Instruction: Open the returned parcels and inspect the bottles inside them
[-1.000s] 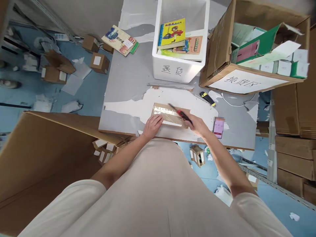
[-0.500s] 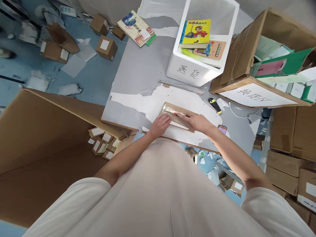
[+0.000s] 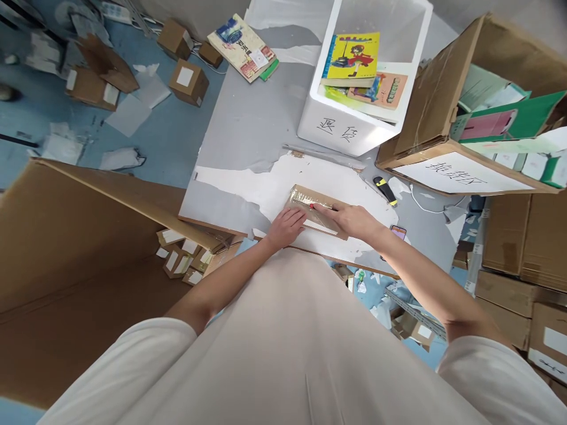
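A flat brown cardboard box (image 3: 315, 217), with shiny clear tape over its top and a white strip along its near side, lies at a slant on the table. My left hand (image 3: 287, 228) rests on its left end, fingers stretched out and flat, holding nothing. Over the right part of the box, my right hand (image 3: 354, 221) is closed round a slim tool, apparently a knife, with a red part (image 3: 312, 206) showing at the fingertip. The index finger lies along it, and its thin front end points left along the taped top. Most of the tool is hidden in my palm.
A white bin (image 3: 341, 133) with books stands behind, beside a large carton (image 3: 416, 112) with green packages. A yellow-black cutter (image 3: 385, 190) and a phone (image 3: 398, 232) lie at the right. Books (image 3: 243, 47) lie back left; a big open carton (image 3: 88, 236) stands left.
My right hand and the red tool have shifted very slightly left along the box. My left hand stays on the left end. The whole view has shifted a little.
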Motion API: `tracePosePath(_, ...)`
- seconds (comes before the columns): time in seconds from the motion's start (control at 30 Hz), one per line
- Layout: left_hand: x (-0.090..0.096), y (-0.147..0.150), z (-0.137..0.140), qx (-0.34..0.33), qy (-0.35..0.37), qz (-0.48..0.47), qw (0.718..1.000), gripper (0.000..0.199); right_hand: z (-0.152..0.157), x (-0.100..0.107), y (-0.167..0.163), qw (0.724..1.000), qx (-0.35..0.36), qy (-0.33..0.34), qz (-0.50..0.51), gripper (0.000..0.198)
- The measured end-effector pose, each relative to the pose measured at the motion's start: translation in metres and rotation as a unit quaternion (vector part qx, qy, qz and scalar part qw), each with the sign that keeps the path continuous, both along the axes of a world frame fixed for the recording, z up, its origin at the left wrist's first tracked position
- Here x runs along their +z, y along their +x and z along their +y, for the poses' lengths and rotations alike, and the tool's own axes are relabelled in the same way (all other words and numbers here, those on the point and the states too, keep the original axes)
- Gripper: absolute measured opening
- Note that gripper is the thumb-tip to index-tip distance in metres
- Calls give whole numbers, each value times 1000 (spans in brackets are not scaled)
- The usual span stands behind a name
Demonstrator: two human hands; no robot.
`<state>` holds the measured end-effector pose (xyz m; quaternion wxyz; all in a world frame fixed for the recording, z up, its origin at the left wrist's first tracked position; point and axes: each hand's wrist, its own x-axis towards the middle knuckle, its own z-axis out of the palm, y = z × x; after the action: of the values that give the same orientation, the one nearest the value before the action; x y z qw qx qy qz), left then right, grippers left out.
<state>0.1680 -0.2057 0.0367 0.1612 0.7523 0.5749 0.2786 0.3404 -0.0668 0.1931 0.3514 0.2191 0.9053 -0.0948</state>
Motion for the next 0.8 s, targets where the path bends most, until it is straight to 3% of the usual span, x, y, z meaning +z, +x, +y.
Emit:
tracePosePath(0.23, -5, 2, 4, 15, -11, 8, 1000, 31, -6, 7, -21, 999, -3, 34, -31, 74)
tracePosePath(0.6, -6, -3, 6, 5, -2, 7, 1000, 31, -23, -14, -12, 999, -18, 50, -10, 71)
tracePosePath(0.8, -5, -2, 9, -2, -23, 14, 1000, 34, -11, -8, -4, 999, -22, 23, -15, 69)
